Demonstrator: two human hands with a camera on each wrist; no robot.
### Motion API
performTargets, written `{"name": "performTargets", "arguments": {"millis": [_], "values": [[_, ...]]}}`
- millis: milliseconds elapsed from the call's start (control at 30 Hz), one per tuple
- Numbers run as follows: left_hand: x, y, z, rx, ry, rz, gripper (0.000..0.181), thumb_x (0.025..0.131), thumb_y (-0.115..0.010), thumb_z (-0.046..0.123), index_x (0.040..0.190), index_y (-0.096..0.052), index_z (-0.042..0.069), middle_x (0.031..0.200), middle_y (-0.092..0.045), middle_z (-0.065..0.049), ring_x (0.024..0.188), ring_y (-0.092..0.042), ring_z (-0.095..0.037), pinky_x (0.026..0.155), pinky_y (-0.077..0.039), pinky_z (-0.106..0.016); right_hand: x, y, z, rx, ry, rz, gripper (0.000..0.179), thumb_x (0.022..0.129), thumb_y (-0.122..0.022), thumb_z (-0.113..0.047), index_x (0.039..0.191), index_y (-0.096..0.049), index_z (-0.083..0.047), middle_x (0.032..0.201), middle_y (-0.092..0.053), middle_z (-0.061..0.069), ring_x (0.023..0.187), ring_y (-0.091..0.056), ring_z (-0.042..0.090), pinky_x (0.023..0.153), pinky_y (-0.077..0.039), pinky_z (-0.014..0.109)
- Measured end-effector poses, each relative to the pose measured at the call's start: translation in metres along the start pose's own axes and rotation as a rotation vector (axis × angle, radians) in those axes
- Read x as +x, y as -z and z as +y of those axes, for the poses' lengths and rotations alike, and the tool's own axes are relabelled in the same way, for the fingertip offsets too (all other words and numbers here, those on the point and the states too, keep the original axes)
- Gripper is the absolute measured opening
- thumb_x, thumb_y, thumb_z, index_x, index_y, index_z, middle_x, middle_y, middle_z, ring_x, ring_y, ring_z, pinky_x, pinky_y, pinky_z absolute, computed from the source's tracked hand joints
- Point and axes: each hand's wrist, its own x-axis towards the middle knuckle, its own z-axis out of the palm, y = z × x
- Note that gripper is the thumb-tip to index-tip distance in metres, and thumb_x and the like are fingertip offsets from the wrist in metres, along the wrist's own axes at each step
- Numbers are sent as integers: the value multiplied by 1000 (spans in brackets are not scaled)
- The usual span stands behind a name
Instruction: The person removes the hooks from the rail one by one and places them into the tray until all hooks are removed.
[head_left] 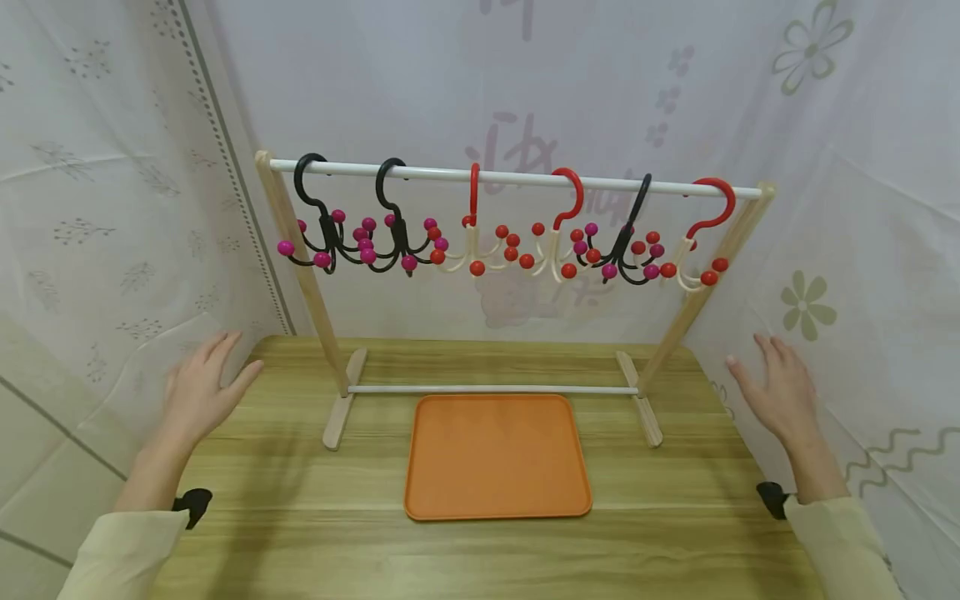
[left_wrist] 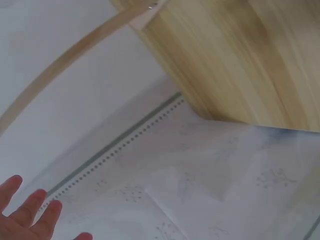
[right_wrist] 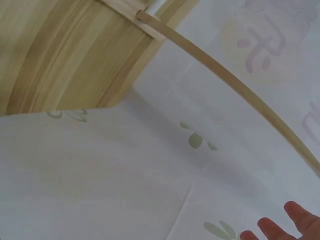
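My left hand (head_left: 201,392) is held in the air at the left with its fingers spread, touching nothing. At the right my right hand (head_left: 783,392) is raised the same way, also free of any object. Between them, multi-arm hooks hang from the white top bar (head_left: 517,177) of a wooden rack (head_left: 315,308). Three are black with magenta ball tips, such as the leftmost black hook (head_left: 327,233). The other three are cream with red tops and red ball tips, such as the rightmost red-topped hook (head_left: 712,218). Fingertips of each hand show in the wrist views.
An orange tray (head_left: 498,458) lies on the wood-grain table (head_left: 300,517), in front of the rack's lower white bar (head_left: 487,389). The rack's feet (head_left: 345,408) stand on either side. Patterned curtains (head_left: 840,225) enclose the back and sides.
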Motion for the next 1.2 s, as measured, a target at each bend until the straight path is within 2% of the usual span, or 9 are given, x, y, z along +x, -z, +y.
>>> {"name": "performTargets", "arguments": {"millis": [133, 233, 333, 433, 600, 700, 800, 1000, 1200], "values": [[5, 6, 13, -186, 38, 15, 54, 94, -42, 30, 133, -30, -4, 127, -33, -33, 115, -26, -50, 87, -17, -64, 2, 0, -2, 140, -37, 41, 57, 92, -43, -29, 135, -26, 5, 132, -22, 34, 120, -16, 50, 94, -10, 60], [11, 10, 26, -307, 97, 64, 50, 94, -40, 31, 132, -35, -2, 126, -40, -27, 114, -34, -42, 90, -24, -58, 2, 0, -4, 221, -91, 61, 54, 93, -43, -27, 135, -28, 3, 132, -25, 33, 120, -19, 48, 94, -13, 59], [20, 15, 40, -360, 153, 141, 48, 93, -41, 35, 129, -42, 4, 122, -48, -17, 108, -43, -24, 90, -33, -44, 2, -2, -7, 296, -175, 78, 53, 93, -42, -30, 135, -30, 0, 133, -28, 28, 121, -23, 43, 94, -17, 57], [32, 21, 53, -382, 178, 214, 45, 92, -43, 35, 127, -47, 7, 118, -52, -10, 100, -48, -11, 84, -39, -29, 3, -7, -10, 376, -263, 106, 52, 92, -43, -32, 135, -33, -3, 133, -33, 22, 122, -29, 34, 95, -23, 48], [54, 34, 76, -451, 159, 289, 41, 91, -46, 32, 124, -50, 8, 114, -55, -3, 99, -48, -5, 82, -39, -19, 12, -17, -11, 498, -391, 120, 52, 90, -45, -36, 134, -37, -9, 133, -40, 10, 120, -35, 17, 96, -29, 31], [68, 40, 88, -472, 134, 319, 40, 91, -47, 30, 123, -51, 7, 114, -56, -2, 98, -48, -5, 83, -39, -19, 18, -20, -11, 571, -444, 87, 54, 89, -45, -39, 136, -35, -13, 135, -38, 5, 121, -33, 13, 98, -26, 31], [80, 45, 96, -475, 121, 307, 42, 91, -47, 31, 126, -49, 7, 118, -55, -2, 102, -48, -6, 87, -38, -22, 26, -23, -12, 618, -463, 55, 57, 88, -46, -41, 137, -34, -15, 136, -36, 4, 123, -31, 15, 99, -24, 35], [95, 50, 106, -483, 143, 207, 49, 91, -45, 37, 133, -40, 11, 128, -47, -3, 115, -41, -12, 95, -32, -31, 43, -26, -18, 650, -472, -16, 63, 87, -47, -44, 138, -29, -12, 138, -32, 7, 123, -31, 19, 97, -27, 32], [108, 53, 114, -443, 130, 192, 51, 91, -43, 39, 134, -38, 13, 130, -45, -3, 117, -39, -15, 95, -32, -33, 58, -25, -23, 640, -475, -47, 67, 86, -47, -46, 138, -27, -8, 139, -30, 11, 125, -27, 24, 99, -25, 37]]}}
